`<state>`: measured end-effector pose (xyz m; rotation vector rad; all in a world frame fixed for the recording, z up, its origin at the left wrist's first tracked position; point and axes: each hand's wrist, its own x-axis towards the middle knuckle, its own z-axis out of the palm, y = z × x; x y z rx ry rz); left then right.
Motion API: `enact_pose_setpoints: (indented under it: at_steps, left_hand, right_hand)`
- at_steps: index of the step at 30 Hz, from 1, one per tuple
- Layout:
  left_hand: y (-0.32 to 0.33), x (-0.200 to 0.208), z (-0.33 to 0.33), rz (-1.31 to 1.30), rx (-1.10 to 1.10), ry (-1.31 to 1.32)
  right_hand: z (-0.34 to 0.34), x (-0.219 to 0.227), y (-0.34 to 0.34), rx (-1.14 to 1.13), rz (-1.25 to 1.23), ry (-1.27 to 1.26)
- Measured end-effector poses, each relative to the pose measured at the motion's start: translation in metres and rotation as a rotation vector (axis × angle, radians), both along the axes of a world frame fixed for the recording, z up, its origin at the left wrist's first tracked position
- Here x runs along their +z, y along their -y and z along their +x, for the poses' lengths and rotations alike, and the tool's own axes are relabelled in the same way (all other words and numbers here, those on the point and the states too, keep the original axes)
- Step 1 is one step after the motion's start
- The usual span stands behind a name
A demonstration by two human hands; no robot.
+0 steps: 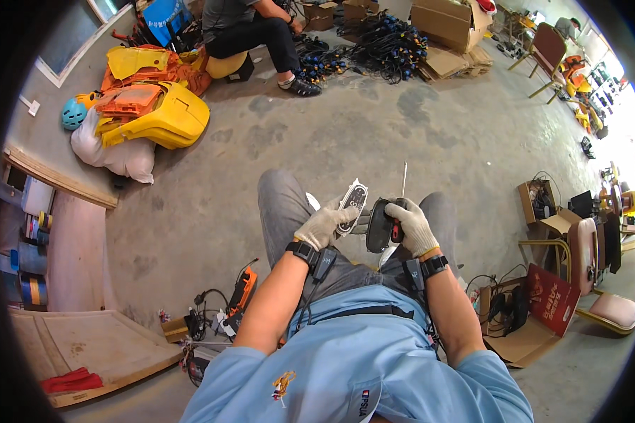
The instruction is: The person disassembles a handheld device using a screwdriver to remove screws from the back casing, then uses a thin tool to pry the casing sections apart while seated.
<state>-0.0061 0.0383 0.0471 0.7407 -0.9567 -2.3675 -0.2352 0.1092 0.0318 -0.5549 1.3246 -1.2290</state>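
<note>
Above my lap, my left hand (327, 221) in a pale knit glove is closed on an oval display panel (353, 204) with a white rim and a dark face. Just to the right, my right hand (414, 227), gloved alike, grips a black oval cover (379, 227). The same hand also holds a screwdriver (397, 231) with a red and black handle, its thin shaft pointing away from me. Panel and cover are close together, and some fingers of the left hand reach toward the cover. Whether they touch it is hard to tell.
Yellow and orange plastic shells (169, 116) lie at the far left. Another person (240, 35) sits ahead, beside a heap of black cables (391, 49) and cardboard boxes (441, 25). An open carton (522, 331) and chairs (584, 257) stand at right; a wooden board (85, 345) lies left.
</note>
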Motion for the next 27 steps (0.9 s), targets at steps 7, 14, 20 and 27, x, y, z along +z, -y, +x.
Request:
enact_pose_setpoints:
  at_steps: [7, 14, 20, 27]
  left_hand:
    - [-0.002, 0.009, 0.003, -0.065, -0.057, 0.117]
    - [0.0, 0.008, 0.001, -0.073, -0.099, 0.1]
    - [0.002, -0.006, 0.007, -0.121, -0.078, 0.213]
    - [-0.002, -0.006, -0.003, -0.229, -0.074, 0.267]
  right_hand:
    - [-0.003, -0.007, -0.003, -0.03, 0.018, -0.033]
    - [-0.006, -0.012, -0.004, -0.044, -0.001, -0.035]
    - [0.003, 0.003, -0.003, -0.039, -0.018, 0.059]
    - [0.002, 0.013, -0.007, 0.05, -0.006, -0.011]
